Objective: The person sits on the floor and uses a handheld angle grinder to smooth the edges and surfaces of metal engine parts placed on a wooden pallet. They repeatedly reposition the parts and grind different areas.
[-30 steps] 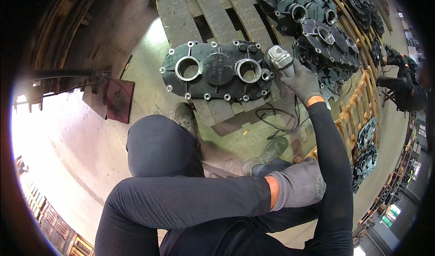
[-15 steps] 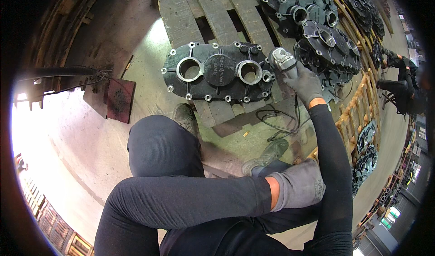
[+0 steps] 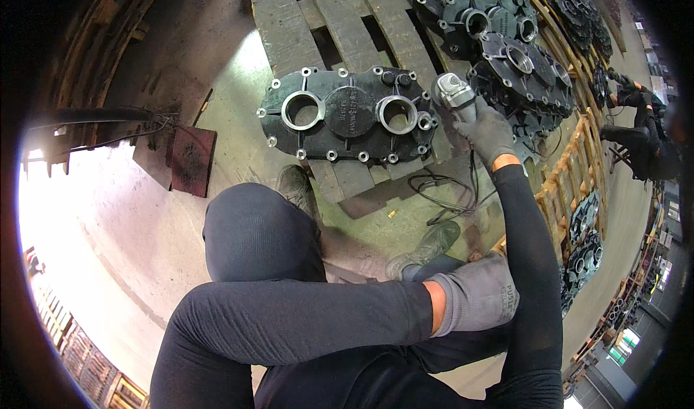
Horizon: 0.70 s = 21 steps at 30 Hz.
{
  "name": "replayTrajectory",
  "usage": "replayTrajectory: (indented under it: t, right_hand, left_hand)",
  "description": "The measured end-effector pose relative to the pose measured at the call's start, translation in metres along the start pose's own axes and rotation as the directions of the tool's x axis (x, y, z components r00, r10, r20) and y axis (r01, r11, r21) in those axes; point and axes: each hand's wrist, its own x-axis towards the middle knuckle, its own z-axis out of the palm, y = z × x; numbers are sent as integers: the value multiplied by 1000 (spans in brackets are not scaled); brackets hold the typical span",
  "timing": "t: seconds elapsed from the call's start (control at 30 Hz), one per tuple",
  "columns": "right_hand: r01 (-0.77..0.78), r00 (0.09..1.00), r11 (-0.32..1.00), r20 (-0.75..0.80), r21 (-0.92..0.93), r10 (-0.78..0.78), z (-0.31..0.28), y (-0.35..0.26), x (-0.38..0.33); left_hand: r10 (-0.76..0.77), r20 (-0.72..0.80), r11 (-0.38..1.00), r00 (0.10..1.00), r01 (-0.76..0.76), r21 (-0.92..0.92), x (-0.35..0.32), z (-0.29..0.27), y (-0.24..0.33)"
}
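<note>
A dark cast metal housing [image 3: 347, 116] with two large round bores and several bolt holes lies flat on a wooden pallet [image 3: 318, 18]. My right hand [image 3: 486, 130], in a grey glove, grips a silver-headed angle grinder [image 3: 452, 91] at the housing's right end. Its black cable [image 3: 448, 192] trails over the floor. My left hand [image 3: 477, 293], also gloved in grey, rests closed on my right knee with nothing in it. I am crouching, my left knee [image 3: 253, 228] raised in front of me.
More dark housings [image 3: 506, 40] are stacked on pallets at the upper right. A wooden crate wall [image 3: 571, 177] stands at the right. A rusty plate [image 3: 189, 159] and dark metal bars [image 3: 101, 116] lie on the floor at left. Another person [image 3: 643, 134] crouches at far right.
My right hand and the grinder have shifted slightly along the housing's right end. The left hand stays on the knee.
</note>
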Motion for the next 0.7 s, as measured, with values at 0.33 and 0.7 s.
replayTrajectory:
  t: [0.33,0.7]
  right_hand:
    - [-8,999,1000,31,-27,9,-3,6,2]
    - [-10,1000,854,-18,521,23,-17,-19,-118]
  left_hand:
    - [49,-121,997,991,-41,70,-2,-2,1]
    - [35,-223,997,974,-18,75,-12,-3,18]
